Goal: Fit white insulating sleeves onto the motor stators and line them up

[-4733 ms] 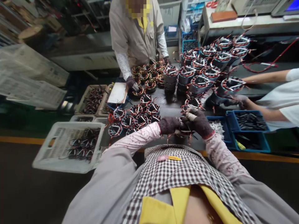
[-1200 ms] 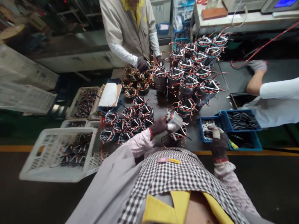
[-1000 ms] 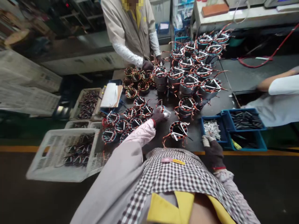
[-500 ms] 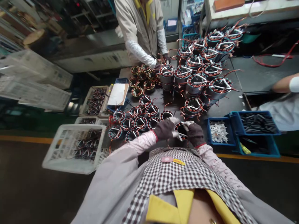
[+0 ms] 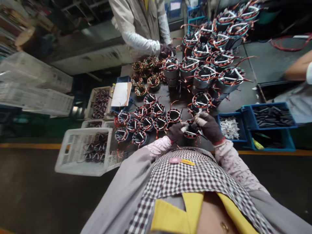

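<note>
A wire-wound metal ring [image 5: 190,134] with white ties stands at the table's near edge, between my gloved hands. At its left side is my left hand [image 5: 177,131], its fingers closed on a small dark piece at the ring's rim. My right hand [image 5: 209,126] is over the ring's right side, thumb and fingers pinched together; what they hold is too small to name. Similar rings [image 5: 147,123] with red wires stand in rows to the left. Behind my right hand is another ring [image 5: 201,100], on a stack.
Tall ring stacks [image 5: 205,76] rise behind. Blue bins hold white pieces [image 5: 229,127] and black sleeves [image 5: 273,116] at right. A white crate [image 5: 64,159] stands left. A co-worker's gloved hands [image 5: 167,50] work across the table; another person's arm [image 5: 298,70] is at right.
My right hand has lifted slightly and turned over the ring, while my left hand has come down beside its left rim. The whole view has shifted a little.
</note>
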The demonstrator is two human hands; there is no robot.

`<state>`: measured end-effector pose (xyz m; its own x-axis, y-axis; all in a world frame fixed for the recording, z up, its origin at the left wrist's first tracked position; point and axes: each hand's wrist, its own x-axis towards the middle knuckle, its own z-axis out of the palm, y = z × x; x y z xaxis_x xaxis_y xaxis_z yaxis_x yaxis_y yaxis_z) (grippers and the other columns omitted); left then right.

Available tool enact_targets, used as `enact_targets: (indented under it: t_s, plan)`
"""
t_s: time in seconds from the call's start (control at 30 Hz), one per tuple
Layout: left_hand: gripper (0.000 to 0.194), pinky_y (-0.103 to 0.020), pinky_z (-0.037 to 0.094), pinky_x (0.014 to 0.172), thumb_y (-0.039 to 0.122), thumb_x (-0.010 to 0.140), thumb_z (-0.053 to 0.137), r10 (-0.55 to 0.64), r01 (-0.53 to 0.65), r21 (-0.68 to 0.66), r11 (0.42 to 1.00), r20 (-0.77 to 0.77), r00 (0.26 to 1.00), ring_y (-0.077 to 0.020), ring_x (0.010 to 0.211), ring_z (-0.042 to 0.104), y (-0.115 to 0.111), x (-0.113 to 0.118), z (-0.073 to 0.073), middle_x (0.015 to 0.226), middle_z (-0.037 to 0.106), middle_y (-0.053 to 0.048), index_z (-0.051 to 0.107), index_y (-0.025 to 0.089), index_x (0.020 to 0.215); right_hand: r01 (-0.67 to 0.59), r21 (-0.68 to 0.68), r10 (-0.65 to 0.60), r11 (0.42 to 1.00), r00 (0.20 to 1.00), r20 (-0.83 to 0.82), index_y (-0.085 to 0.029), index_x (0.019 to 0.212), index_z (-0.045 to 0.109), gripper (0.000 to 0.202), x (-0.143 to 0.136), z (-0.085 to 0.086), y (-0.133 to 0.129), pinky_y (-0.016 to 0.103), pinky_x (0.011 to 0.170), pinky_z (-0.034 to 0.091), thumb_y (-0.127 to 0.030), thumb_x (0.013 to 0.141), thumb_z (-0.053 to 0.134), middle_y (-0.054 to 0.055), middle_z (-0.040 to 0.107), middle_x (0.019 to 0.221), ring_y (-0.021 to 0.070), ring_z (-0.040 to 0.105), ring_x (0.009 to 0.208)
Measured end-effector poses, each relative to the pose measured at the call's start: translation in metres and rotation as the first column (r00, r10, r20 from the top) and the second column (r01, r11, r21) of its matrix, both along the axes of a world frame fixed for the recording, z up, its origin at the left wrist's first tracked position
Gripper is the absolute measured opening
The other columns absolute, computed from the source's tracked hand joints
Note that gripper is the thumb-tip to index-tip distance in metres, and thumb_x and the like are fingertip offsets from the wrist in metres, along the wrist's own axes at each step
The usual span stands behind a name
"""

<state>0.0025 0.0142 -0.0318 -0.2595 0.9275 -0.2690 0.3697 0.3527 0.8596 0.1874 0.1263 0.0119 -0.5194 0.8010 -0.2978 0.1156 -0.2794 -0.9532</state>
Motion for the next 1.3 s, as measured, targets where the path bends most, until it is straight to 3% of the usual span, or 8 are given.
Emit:
enact_targets:
  t_s: [0.17,0.27,0.37,0.57,0.8,0.9,1.1,1.3]
  plan:
    - [0.017,-0.035,0.061,0.085,0.030,0.100,0.061,0.357,-0.350,-0.077,0.934,0.119,0.927,-0.0190,0.084,0.072,-0.028,0.001,0.002,0.095,0.078,-0.007,0.073,0.018,0.104,0.065,-0.198,-0.056,0.978,0.997,0.050,-0.022,0.090,0.064,0.037,0.000,-0.013,-0.026,0.027,0.060,0.054,-0.047,0.070,0.083,0.000,0.070,0.083,0.0155,0.064,0.069]
    - [0.049,-0.044,0.057,0.108,0.036,0.089,0.079,0.071,-0.056,0.089,0.994,-0.185,0.980,-0.0294,0.122,0.071,-0.028,-0.003,0.020,0.130,0.076,-0.014,0.070,0.020,0.135,0.075,-0.193,-0.067,0.978,0.996,0.051,-0.023,0.111,0.068,0.048,0.000,-0.022,-0.027,0.028,0.062,0.057,-0.045,0.071,0.083,0.003,0.077,0.098,0.0158,0.065,0.072]
    - [0.088,-0.048,0.056,0.111,0.045,0.077,0.093,-0.251,0.283,-0.001,0.959,-0.461,0.851,-0.0389,0.131,0.068,-0.012,-0.008,0.037,0.142,0.070,-0.022,0.060,0.014,0.153,0.074,-0.169,-0.059,0.983,0.994,0.091,-0.024,0.126,0.066,0.058,-0.002,-0.030,-0.023,0.029,0.061,0.057,-0.042,0.073,0.082,0.003,0.077,0.096,0.0172,0.067,0.070]
    - [0.039,-0.039,0.057,0.101,0.036,0.104,0.063,-0.617,0.531,-0.323,0.783,-0.509,0.600,-0.0284,0.120,0.074,0.009,-0.011,0.042,0.135,0.075,-0.010,0.070,0.027,0.141,0.031,-0.080,-0.022,0.996,0.992,0.122,-0.021,0.115,0.068,0.049,0.000,-0.041,-0.022,0.031,0.066,0.059,-0.047,0.076,0.077,0.004,0.074,0.095,0.0178,0.067,0.072]
    - [0.027,-0.033,0.056,0.093,0.019,0.089,0.066,-0.133,0.145,-0.234,0.961,0.065,0.989,-0.0189,0.097,0.072,0.006,0.008,0.017,0.107,0.077,-0.006,0.072,0.018,0.116,0.061,0.039,-0.068,0.997,0.975,0.213,-0.021,0.118,0.068,0.045,-0.003,-0.041,-0.026,0.034,0.074,0.059,-0.049,0.083,0.074,0.006,0.077,0.099,0.0196,0.068,0.077]
    - [0.020,-0.025,0.054,0.077,0.015,0.079,0.068,0.126,-0.013,-0.258,0.966,0.430,0.894,-0.0105,0.074,0.061,0.008,0.009,0.011,0.087,0.067,-0.001,0.065,0.015,0.098,0.047,0.084,-0.067,0.995,0.964,0.256,-0.021,0.117,0.069,0.040,-0.006,-0.040,-0.030,0.037,0.079,0.060,-0.048,0.087,0.070,0.007,0.078,0.097,0.0219,0.070,0.081]
    - [0.044,-0.021,0.030,0.047,0.046,0.086,0.064,0.141,0.025,-0.241,0.970,0.645,0.751,-0.0064,0.049,0.028,-0.005,-0.039,0.050,0.069,0.045,0.004,0.067,0.019,0.120,0.024,0.284,-0.130,0.958,0.924,0.360,-0.026,0.095,0.075,0.019,-0.014,-0.036,-0.041,0.045,0.100,0.056,-0.042,0.085,0.072,0.009,0.078,0.102,0.0289,0.071,0.102]
    - [0.074,-0.027,0.047,0.059,0.061,0.086,0.068,0.064,-0.021,-0.080,0.997,0.589,0.806,-0.0124,0.064,0.054,-0.019,-0.025,0.054,0.087,0.063,-0.003,0.055,0.019,0.144,-0.006,-0.062,0.006,0.998,1.000,0.003,-0.022,0.086,0.072,0.032,-0.004,-0.008,-0.036,0.040,0.085,0.061,-0.049,0.073,0.085,0.004,0.077,0.091,0.0226,0.069,0.086]
